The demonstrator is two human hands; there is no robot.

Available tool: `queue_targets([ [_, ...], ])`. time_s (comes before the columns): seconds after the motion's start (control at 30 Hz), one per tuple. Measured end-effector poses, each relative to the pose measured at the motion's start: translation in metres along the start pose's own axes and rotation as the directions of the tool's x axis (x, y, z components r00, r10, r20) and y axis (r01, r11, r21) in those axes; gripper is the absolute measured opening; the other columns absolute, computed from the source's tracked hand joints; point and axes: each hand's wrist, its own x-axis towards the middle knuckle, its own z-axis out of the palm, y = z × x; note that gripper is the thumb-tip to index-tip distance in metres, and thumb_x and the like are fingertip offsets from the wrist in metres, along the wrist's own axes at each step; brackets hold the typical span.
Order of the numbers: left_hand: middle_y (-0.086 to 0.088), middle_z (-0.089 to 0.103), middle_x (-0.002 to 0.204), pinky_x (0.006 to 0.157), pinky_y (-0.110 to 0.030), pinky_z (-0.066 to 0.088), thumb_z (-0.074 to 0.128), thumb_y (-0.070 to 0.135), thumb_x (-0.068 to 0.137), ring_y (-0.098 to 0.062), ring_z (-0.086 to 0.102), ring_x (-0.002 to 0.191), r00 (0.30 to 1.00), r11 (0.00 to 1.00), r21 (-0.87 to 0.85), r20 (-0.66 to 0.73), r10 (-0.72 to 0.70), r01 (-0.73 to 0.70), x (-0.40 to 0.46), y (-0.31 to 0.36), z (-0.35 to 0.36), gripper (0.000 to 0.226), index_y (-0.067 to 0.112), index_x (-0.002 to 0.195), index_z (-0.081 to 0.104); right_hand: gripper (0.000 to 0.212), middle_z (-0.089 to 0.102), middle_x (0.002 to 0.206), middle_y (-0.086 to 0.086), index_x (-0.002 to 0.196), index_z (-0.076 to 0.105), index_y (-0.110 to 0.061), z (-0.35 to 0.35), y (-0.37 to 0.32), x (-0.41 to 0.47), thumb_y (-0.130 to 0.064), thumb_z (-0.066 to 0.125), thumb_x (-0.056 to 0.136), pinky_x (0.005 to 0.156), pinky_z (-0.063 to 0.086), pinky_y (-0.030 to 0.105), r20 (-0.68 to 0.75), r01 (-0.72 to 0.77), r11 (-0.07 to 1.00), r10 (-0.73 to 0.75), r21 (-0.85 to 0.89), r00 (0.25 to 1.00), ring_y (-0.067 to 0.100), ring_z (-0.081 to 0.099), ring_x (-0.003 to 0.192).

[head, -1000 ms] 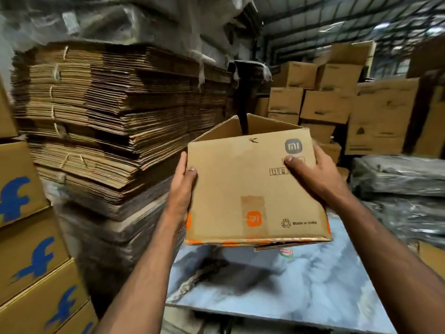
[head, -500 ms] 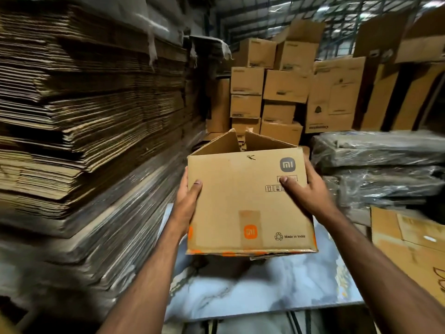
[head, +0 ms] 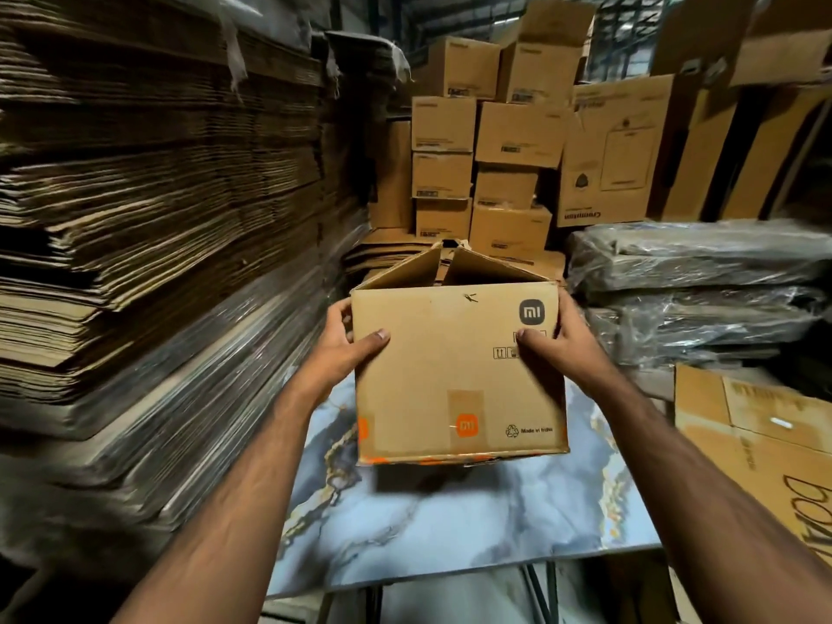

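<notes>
A brown cardboard box (head: 454,367) with an orange logo sticker and a grey logo is held just above a marble-patterned table (head: 450,524). Its top flaps stand open at the far side. My left hand (head: 346,340) grips the box's left edge, thumb on the near face and fingers round the side. My right hand (head: 562,344) grips the right edge the same way. The box's inside is hidden from here.
A tall stack of flattened cardboard sheets (head: 157,218) fills the left. Stacked sealed cartons (head: 486,141) stand behind. Plastic-wrapped bundles (head: 698,290) lie at the right, with a flattened printed carton (head: 756,443) below them.
The view has swung right, away from the boxes with blue logos. The box stays held in both hands and has come lower, close over the marble table; my thumbs have moved further onto its near face.
</notes>
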Motion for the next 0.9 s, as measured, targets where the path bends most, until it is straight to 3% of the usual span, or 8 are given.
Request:
queue_targets([
  [0.07,-0.001,0.045,0.139,0.105,-0.038,0.045,0.083,0.025,0.078,-0.018,0.05,0.124,0.999,0.993,0.118,0.039,-0.015,0.01,0.0,-0.007,0.005,0.094,0.026,0.147,0.019,0.067,0.065,0.115,0.004,0.133,0.036,-0.018,-0.006,0.012,0.002,-0.004,0.076,0.081,0.088,0.058,0.041,0.015,-0.079,0.996,0.08,-0.045,0.997,0.021,0.066,0.108],
  [0.2,-0.001,0.046,0.14,0.105,-0.046,0.045,0.084,0.037,0.062,-0.021,0.052,0.123,0.997,0.952,0.306,0.066,-0.043,0.021,-0.015,-0.044,0.03,0.108,0.037,0.149,0.019,0.094,0.054,0.128,-0.004,0.152,0.022,-0.03,-0.011,0.049,-0.008,-0.014,0.08,0.08,0.096,0.052,0.041,0.05,-0.147,0.973,0.158,-0.178,0.986,0.018,0.058,0.114],
  [0.3,-0.007,0.042,0.146,0.109,-0.043,0.042,0.08,0.035,0.065,-0.023,0.046,0.131,0.995,0.924,0.381,0.08,-0.062,0.027,-0.021,-0.072,0.05,0.1,0.032,0.151,0.029,0.083,0.057,0.135,0.004,0.149,0.037,-0.029,-0.009,0.082,-0.016,-0.023,0.08,0.078,0.101,0.048,0.047,0.032,-0.17,0.915,0.195,-0.366,0.98,0.025,0.057,0.119],
  [0.43,-0.001,0.048,0.148,0.106,-0.034,0.043,0.072,0.02,0.078,-0.019,0.05,0.129,0.975,0.819,0.573,0.161,-0.151,0.032,-0.026,-0.097,0.062,0.086,0.028,0.153,0.03,0.055,0.056,0.142,0.005,0.145,0.048,-0.018,-0.004,0.119,-0.035,-0.02,0.066,0.093,0.099,0.041,0.027,0.064,-0.219,0.845,0.285,-0.489,0.956,0.024,0.054,0.127],
  [0.57,-0.009,0.049,0.147,0.102,-0.035,0.043,0.06,0.016,0.092,-0.029,0.052,0.128,0.981,0.744,0.668,0.135,-0.141,0.015,-0.032,-0.107,0.067,0.074,0.025,0.156,0.024,0.048,0.057,0.141,0.007,0.15,0.039,-0.033,0.004,0.14,-0.046,-0.028,0.047,0.103,0.097,0.041,0.03,0.042,-0.208,0.795,0.281,-0.57,0.959,0.029,0.051,0.129],
  [0.77,-0.016,0.049,0.145,0.098,-0.036,0.046,0.055,0.017,0.094,-0.031,0.056,0.122,0.958,0.682,0.731,0.209,-0.197,-0.019,-0.033,-0.101,0.071,0.08,0.028,0.158,0.009,0.048,0.061,0.132,0.016,0.153,0.024,-0.044,0.0,0.149,-0.046,-0.037,0.032,0.105,0.086,0.047,0.041,-0.013,-0.227,0.721,0.289,-0.655,0.957,0.038,0.057,0.116],
  [0.9,-0.025,0.03,0.153,0.099,-0.044,0.047,0.058,0.026,0.091,-0.04,0.051,0.125,0.947,0.591,0.805,0.227,-0.227,-0.052,-0.037,-0.104,0.082,0.094,0.02,0.156,-0.01,0.053,0.059,0.131,0.022,0.156,0.018,-0.037,0.008,0.144,-0.052,-0.031,0.033,0.105,0.086,0.048,0.044,-0.054,-0.259,0.745,0.288,-0.615,0.956,0.041,0.058,0.114],
])
